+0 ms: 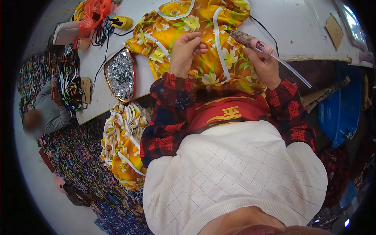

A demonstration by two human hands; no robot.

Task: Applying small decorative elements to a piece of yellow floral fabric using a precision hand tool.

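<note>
A yellow floral garment (205, 27) with white trim strips lies spread on the table in front of me. Over its middle is my left hand (186, 53), its fingers curled and thumb near the fingertips; whatever they pinch, if anything, is too small to make out. My right hand (267, 68) is wrapped round a grimy pink glue gun (246, 39), whose dark tip points left above the cloth. Out of its back end sticks a long translucent glue stick (294, 71). Left of the garment, a gold-rimmed tray (134, 80) holds many shiny silver pieces (118, 70).
More yellow floral cloth (125, 150) hangs in a bundle beside my left arm. Black cords, a red plastic bag (94, 15) and a yellow-black tool (121, 22) are at the back left. Another person (51, 105) sits by heaps of colourful strips. A blue crate (340, 109) stands right.
</note>
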